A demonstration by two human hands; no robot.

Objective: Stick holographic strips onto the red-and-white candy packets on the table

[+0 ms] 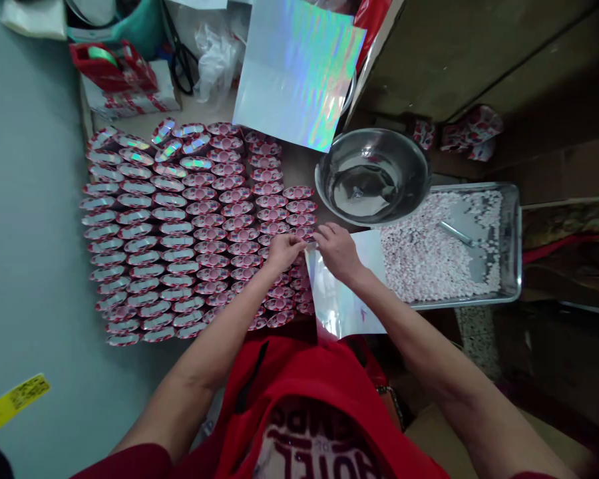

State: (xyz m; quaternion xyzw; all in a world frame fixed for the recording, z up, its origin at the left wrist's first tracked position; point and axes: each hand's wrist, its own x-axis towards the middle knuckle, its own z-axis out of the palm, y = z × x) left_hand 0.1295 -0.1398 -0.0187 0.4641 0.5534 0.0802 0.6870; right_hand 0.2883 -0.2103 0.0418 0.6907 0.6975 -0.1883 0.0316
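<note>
My left hand (284, 251) is over the right part of the rows of red-rimmed oval packages (213, 247), its thumb and fingers pinched together. Close beside it, my right hand (337, 249) is also closed, with curled fingers at the top left corner of a shiny silvery sheet (349, 306). Between the two sets of fingertips is something small and pale, too small to make out. The packages stand packed side by side in several columns; those at the left have silvery tops, those at the right pink patterned ones.
A steel bowl (373, 176) stands beyond my right hand. Right of it, a metal tray (516, 243) holds small pale pieces and a metal tool (458, 234). Farther back are a holographic sheet (294, 73), black scissors (181, 63) and a red tape dispenser (112, 70).
</note>
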